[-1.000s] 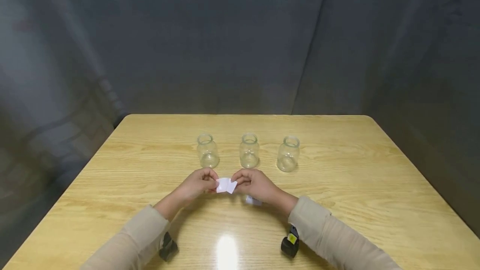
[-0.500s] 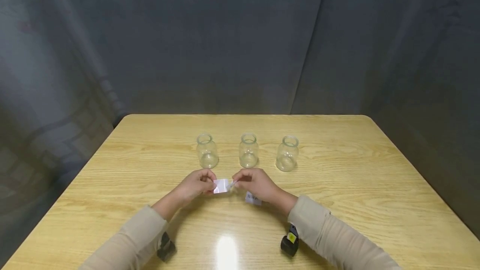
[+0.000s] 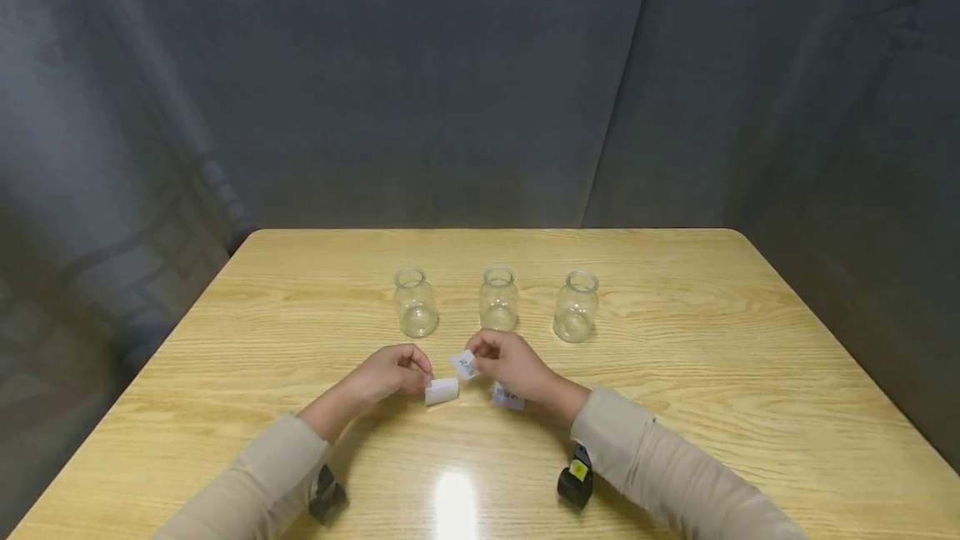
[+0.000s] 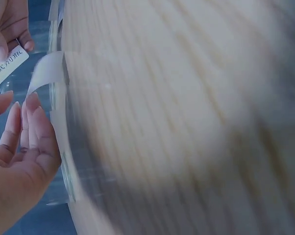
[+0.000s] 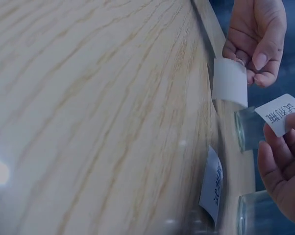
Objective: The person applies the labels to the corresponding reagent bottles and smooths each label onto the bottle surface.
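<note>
My left hand [image 3: 393, 373] pinches a blank white piece of label backing paper [image 3: 442, 391] by its edge. The backing curves away from the fingertips in the left wrist view. Just to the right, my right hand [image 3: 513, 363] pinches a small white label [image 3: 464, 365] between thumb and fingers. Dark printed characters show on this label [image 5: 279, 113] in the right wrist view, and a narrow gap separates it from the backing. A second printed label [image 3: 507, 396] lies on the table below the right hand, partly covered by it in the head view.
Behind the hands, three open glass jars stand in a row: a left jar [image 3: 416, 302], a middle jar [image 3: 498, 298] and a right jar [image 3: 576, 307]. The wooden table [image 3: 712, 357] ends at a dark curtain [image 3: 420, 90].
The label has come off its backing, and its printed face now shows in the right hand. The left hand has dropped slightly with the backing; the jars stand as before.
</note>
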`<state>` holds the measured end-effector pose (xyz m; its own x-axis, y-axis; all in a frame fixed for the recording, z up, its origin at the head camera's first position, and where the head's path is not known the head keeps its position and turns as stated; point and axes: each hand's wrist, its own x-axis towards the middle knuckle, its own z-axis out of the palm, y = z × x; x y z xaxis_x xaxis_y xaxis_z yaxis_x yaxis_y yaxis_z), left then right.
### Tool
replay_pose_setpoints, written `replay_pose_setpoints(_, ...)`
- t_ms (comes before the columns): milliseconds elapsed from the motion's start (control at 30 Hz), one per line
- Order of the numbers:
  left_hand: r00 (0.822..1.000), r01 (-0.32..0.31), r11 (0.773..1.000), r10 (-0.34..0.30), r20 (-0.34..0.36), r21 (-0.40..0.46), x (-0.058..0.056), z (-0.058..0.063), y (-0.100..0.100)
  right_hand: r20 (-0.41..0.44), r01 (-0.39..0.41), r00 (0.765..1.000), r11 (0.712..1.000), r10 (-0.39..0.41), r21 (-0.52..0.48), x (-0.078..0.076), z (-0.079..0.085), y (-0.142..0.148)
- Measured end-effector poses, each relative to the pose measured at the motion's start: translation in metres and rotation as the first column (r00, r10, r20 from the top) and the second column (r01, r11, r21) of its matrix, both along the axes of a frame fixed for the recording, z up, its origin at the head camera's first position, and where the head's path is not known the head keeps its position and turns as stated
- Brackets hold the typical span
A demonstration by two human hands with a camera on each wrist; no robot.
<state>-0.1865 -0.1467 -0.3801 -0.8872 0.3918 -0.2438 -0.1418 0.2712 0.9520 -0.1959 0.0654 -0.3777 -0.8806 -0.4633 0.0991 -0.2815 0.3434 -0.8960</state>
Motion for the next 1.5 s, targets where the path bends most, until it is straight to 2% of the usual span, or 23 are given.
replay_pose_setpoints(100, 1.000, 0.018, 1.000, -0.018, -0.014, -0.014, -0.001, 0.003, -0.001, 0.015, 0.006, 1.000, 1.000, -0.006, -0.013, -0.001, 0.003, -0.002)
replay_pose_setpoints(367, 0.997, 0.003, 0.999, -0.007, -0.079, -0.052, -0.004, 0.009, -0.001, 0.022, 0.039, 0.999, 0.997, -0.037, -0.065, -0.006, 0.007, -0.006)
replay_pose_setpoints(533, 0.996, 0.003, 1.000, -0.005, -0.087, -0.017, -0.005, 0.007, 0.003, 0.004, 0.033, 0.999, 0.996, -0.033, -0.082, -0.009, 0.004, -0.008)
replay_pose_setpoints(867, 0.993, 0.008, 0.998, 0.000, -0.117, 0.065, -0.006, 0.005, 0.012, 0.023, 0.019, 1.000, 0.992, -0.016, -0.124, -0.009, 0.004, -0.014)
replay_pose_setpoints(1100, 0.988, -0.042, 0.997, 0.051, -0.147, 0.066, -0.006, 0.003, 0.014, 0.013, 0.022, 1.000, 0.992, -0.020, -0.124, 0.005, 0.026, -0.017)
replay_pose_setpoints(1367, 0.973, -0.172, 0.982, 0.181, -0.144, 0.077, -0.005, 0.005, 0.011, 0.082, 0.083, 0.994, 0.986, -0.071, -0.146, -0.012, 0.002, -0.017)
replay_pose_setpoints(1500, 0.969, -0.198, 0.977, 0.207, -0.132, 0.075, -0.006, 0.004, 0.008, 0.129, 0.090, 0.989, 0.978, -0.066, -0.191, -0.013, 0.001, -0.019)
